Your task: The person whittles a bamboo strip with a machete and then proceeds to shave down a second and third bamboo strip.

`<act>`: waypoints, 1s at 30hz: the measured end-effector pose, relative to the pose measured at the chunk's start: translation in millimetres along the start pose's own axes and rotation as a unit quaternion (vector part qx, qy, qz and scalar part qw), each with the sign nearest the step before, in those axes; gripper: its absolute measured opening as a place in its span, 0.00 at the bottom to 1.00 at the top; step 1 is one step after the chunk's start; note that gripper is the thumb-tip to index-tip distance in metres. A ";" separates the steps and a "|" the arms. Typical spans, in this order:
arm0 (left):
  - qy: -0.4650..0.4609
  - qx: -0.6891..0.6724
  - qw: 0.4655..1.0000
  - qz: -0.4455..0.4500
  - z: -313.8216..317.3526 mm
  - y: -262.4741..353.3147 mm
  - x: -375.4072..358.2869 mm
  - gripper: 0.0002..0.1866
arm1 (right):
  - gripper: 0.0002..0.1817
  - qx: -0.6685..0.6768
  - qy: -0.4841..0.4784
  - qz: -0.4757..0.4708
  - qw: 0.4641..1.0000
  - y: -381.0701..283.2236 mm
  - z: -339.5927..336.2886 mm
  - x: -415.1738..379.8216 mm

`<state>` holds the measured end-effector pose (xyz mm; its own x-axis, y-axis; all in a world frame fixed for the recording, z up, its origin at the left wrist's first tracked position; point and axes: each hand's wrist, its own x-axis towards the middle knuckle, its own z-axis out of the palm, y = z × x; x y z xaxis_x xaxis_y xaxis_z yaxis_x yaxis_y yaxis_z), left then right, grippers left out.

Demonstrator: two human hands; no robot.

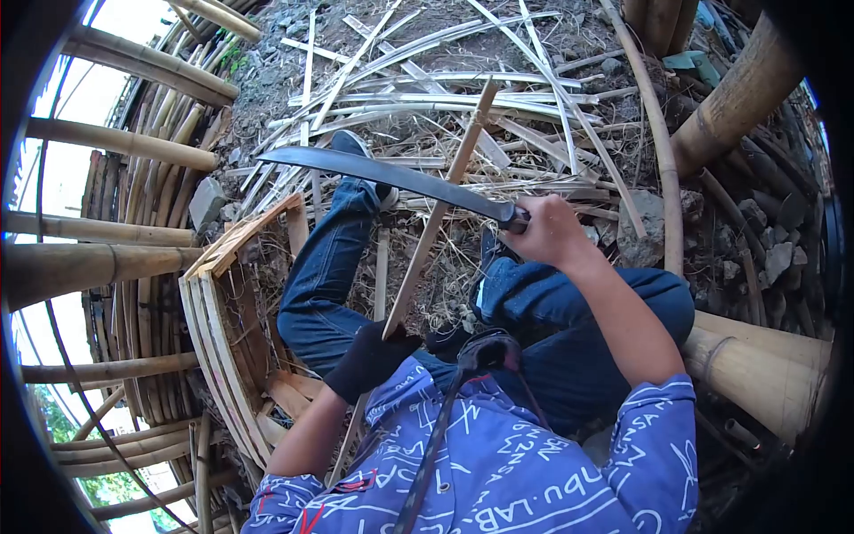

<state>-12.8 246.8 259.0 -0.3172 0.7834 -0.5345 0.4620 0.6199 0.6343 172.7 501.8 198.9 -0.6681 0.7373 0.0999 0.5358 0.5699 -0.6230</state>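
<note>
A long bamboo strip point(430, 240) slants up from my lap, its far end over the ground litter. Near its lower part my left hand point(374, 358), in a black glove, is closed around it. My bare right hand point(544, 230) grips the dark handle of a machete point(391, 174). The long curved blade points left and crosses over the strip in this view, with its tip above my left shoe. Below the left hand, the strip's lower end runs down beside my shirt.
Split bamboo strips point(454, 102) lie scattered on the ground ahead. A wooden crate point(213, 294) stands at my left, before bamboo poles point(124, 142). Thick bamboo culms point(747, 365) and stones point(778, 258) are at my right. My bent legs point(329, 267) frame the work space.
</note>
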 end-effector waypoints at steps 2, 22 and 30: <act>-0.007 -0.045 0.998 -0.048 0.4 0.0 2.8 0.19 | 0.08 0.085 0.000 -0.053 0.995 -4.4 0.2 -1.1; -0.015 0.020 1.000 0.005 4.4 40.6 -2.0 0.20 | 0.08 -0.142 0.100 0.006 0.985 33.3 0.6 21.2; -0.015 -0.004 1.000 -0.018 6.5 32.9 -0.9 0.20 | 0.08 -0.141 0.082 -0.089 0.983 8.7 7.6 10.0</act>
<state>8.1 266.2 276.8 -0.3073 0.7594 -0.5735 0.4439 0.6475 0.6194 166.8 511.4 188.6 -0.6848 0.6518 0.3259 0.5548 0.7563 -0.3468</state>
